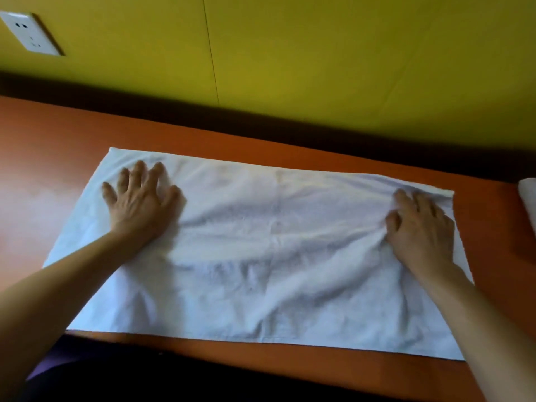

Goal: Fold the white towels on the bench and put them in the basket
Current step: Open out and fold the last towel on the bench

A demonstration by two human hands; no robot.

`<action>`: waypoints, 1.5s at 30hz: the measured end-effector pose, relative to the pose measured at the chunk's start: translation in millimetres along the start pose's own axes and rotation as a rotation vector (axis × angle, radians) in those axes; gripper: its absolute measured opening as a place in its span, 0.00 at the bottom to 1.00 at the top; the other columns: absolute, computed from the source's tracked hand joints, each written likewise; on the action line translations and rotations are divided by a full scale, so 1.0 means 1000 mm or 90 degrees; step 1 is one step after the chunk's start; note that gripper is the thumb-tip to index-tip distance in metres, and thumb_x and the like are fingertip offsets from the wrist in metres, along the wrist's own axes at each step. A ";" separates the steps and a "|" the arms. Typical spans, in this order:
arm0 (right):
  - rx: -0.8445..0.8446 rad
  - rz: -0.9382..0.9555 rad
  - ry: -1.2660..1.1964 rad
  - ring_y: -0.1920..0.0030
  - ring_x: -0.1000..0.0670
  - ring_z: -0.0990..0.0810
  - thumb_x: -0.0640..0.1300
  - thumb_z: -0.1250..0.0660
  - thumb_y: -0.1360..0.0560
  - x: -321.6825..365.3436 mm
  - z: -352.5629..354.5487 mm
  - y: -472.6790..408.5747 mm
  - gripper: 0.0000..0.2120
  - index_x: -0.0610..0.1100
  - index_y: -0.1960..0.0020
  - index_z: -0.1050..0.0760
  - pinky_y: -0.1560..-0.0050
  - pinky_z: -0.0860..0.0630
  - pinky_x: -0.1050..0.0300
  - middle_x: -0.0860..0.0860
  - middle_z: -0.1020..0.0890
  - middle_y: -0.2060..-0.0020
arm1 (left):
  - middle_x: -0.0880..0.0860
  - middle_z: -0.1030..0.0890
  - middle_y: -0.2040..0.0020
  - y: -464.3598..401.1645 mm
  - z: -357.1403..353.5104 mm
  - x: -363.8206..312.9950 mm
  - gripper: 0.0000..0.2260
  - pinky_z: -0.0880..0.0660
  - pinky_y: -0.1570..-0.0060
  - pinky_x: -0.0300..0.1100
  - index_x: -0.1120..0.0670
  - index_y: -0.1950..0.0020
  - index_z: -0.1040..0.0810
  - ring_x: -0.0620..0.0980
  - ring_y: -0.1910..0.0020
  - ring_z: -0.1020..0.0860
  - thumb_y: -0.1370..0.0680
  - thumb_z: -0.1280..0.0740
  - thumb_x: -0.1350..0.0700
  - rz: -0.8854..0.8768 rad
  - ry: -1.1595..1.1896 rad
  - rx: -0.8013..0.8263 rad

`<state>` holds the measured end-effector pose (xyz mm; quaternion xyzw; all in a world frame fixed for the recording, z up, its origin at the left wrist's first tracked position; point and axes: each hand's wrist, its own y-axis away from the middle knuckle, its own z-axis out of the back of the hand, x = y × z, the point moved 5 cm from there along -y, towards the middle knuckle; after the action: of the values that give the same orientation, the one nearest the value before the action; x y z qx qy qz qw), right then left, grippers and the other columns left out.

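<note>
While the white rectangular cloth towel (261, 250) lies spread across the orange bench (43, 158) at frame centre, the left hand (142, 204) presses it flat, fingers straight and splayed. The right hand (420, 227) rests at the right end, fingers curled, bunching cloth. Creases should be smoothed outward before folding. A second white towel (528, 201) sits at the right edge; a wall socket (29, 33) sits upper left. No basket is visible.

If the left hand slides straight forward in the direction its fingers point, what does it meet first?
The left hand lies flat on the white towel, fingers pointing at the wall. It would probably cross the towel's far edge first, then bare bench, then the dark strip under the yellow wall. Nothing else lies in that line.
</note>
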<state>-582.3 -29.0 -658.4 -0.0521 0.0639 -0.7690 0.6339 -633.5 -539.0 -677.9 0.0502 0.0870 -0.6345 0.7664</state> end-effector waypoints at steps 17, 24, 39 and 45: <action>0.039 -0.096 -0.204 0.27 0.36 0.34 0.57 0.46 0.19 -0.067 -0.002 -0.015 0.29 0.47 0.22 0.38 0.28 0.36 0.40 0.40 0.32 0.26 | 0.59 0.40 0.20 0.002 0.015 -0.070 0.25 0.47 0.26 0.60 0.49 0.20 0.39 0.64 0.22 0.43 0.16 0.47 0.43 -0.136 0.002 -0.035; 0.112 -0.089 -0.249 0.28 0.38 0.32 0.53 0.40 0.18 -0.082 0.008 -0.001 0.25 0.50 0.23 0.36 0.30 0.33 0.42 0.43 0.32 0.26 | 0.58 0.28 0.26 0.130 -0.007 -0.206 0.26 0.35 0.32 0.57 0.51 0.26 0.28 0.64 0.28 0.32 0.20 0.46 0.43 -0.375 0.040 0.055; 0.192 -0.246 -0.419 0.52 0.44 0.23 0.54 0.31 0.23 -0.098 0.006 -0.016 0.15 0.43 0.46 0.26 0.54 0.30 0.54 0.48 0.23 0.52 | 0.55 0.24 0.56 0.294 -0.044 -0.371 0.07 0.29 0.66 0.49 0.56 0.50 0.23 0.57 0.63 0.26 0.26 0.36 0.59 -0.661 0.075 0.062; 0.152 -0.326 -0.540 0.51 0.42 0.20 0.40 0.34 0.24 -0.098 0.012 -0.018 0.13 0.39 0.41 0.21 0.54 0.26 0.52 0.42 0.18 0.47 | 0.59 0.25 0.51 0.295 -0.025 -0.374 0.16 0.29 0.64 0.52 0.61 0.42 0.27 0.62 0.58 0.24 0.27 0.42 0.58 -0.522 0.197 0.172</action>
<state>-579.0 70.2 -643.4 -0.3010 -0.3023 -0.8127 0.3970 -413.3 -117.7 -638.1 0.2050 0.1297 -0.8761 0.4167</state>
